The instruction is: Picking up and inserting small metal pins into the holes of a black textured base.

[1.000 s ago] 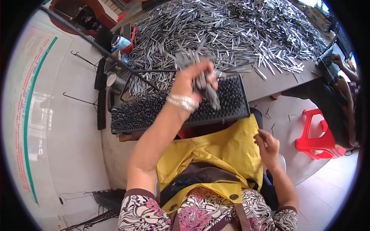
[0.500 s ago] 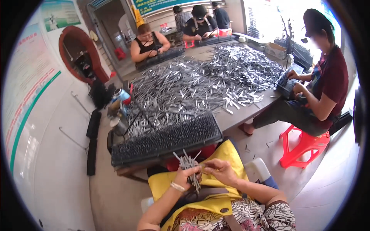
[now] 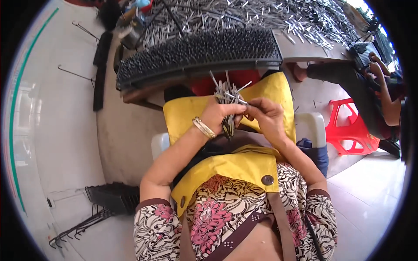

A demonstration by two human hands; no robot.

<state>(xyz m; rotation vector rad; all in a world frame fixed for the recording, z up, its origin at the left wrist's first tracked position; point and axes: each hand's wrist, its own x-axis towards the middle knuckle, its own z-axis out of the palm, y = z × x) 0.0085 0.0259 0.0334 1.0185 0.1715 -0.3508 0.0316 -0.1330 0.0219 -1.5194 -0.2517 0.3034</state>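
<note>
My left hand (image 3: pixel 213 115) is wrapped round a bunch of thin grey metal strips (image 3: pixel 227 88), which fan out above the fist and poke out below it. The fingertips of my right hand (image 3: pixel 269 121) are pinched beside the left thumb, at the end of one shiny strip (image 3: pixel 235 98) that slants out of the bunch. Both hands are over a yellow apron (image 3: pixel 185 114) on my lap. Just beyond them lies a long black tray (image 3: pixel 198 54) at the table's near edge, its top set with dense rows of small upright pieces.
Loose metal strips (image 3: pixel 209 19) are heaped across the table (image 3: pixel 300 48). At right a co-worker's hands (image 3: pixel 375 63) are at another tray (image 3: pixel 363 54), above a red stool (image 3: pixel 350 126). Wire hooks and a black rack (image 3: pixel 114 196) are at left; a metal cup (image 3: pixel 129 37) stands beside my tray.
The view has tilted down, so the far co-workers have left the picture. My right fingers have come closer to the bunch, and a shiny strip now slants towards them. My left hand keeps its hold.
</note>
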